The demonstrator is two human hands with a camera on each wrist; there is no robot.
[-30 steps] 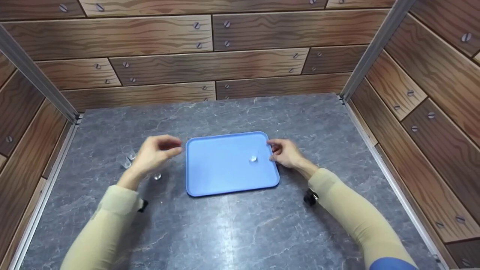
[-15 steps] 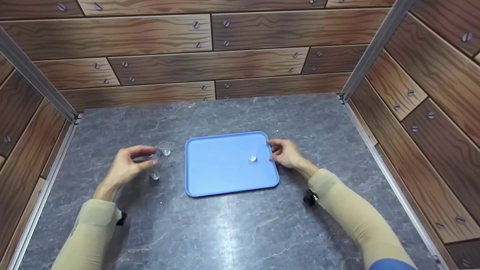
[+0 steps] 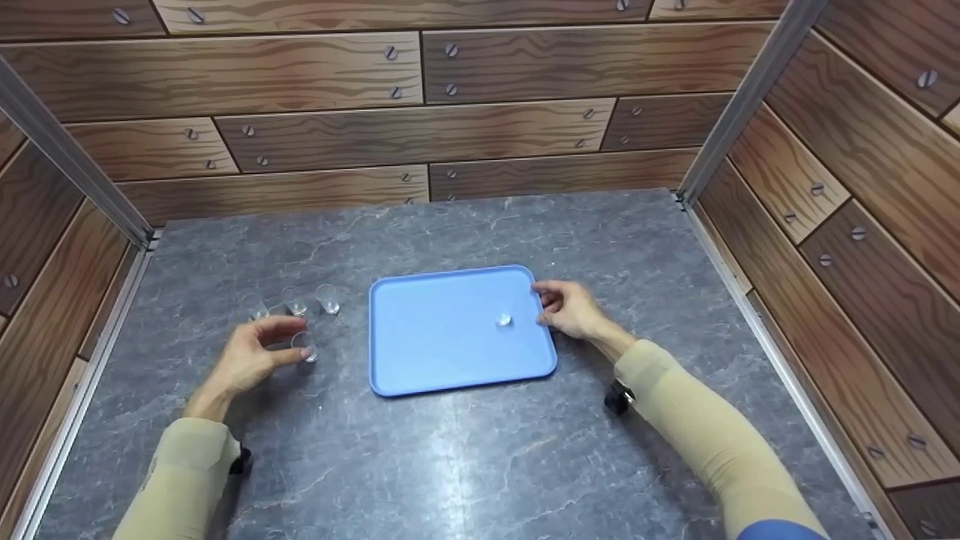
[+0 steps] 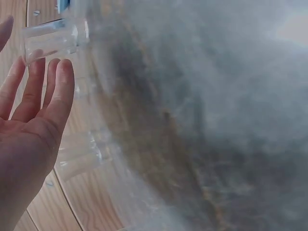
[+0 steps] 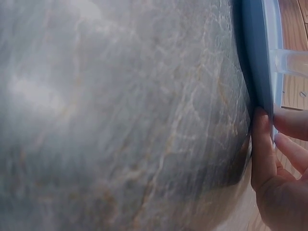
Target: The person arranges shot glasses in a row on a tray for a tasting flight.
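Note:
My left hand (image 3: 251,352) is beside the nearest small clear glass (image 3: 304,347), which stands upright on the dark marbled table. In the left wrist view the fingers reach that glass (image 4: 55,41), while the thumb stays apart from it. More such glasses stand just beyond: one glass (image 3: 328,300) to the right, another glass (image 3: 298,306) in the middle, and a third glass (image 3: 259,310) partly behind the hand. My right hand (image 3: 574,309) pinches the right rim of a blue tray (image 3: 435,330), thumb and fingers on either side. One clear glass (image 3: 504,319) stands on the tray near that hand.
The marbled table (image 3: 465,457) is bounded by a wood-pattern back wall (image 3: 330,139) and similar walls on both sides. Metal posts mark the back corners. The tray lies in the middle, right of the group of glasses.
My left hand has moved left and nearer from beside the tray's left rim to the nearest glass, uncovering the glasses beyond. The right hand has stayed on the tray's rim.

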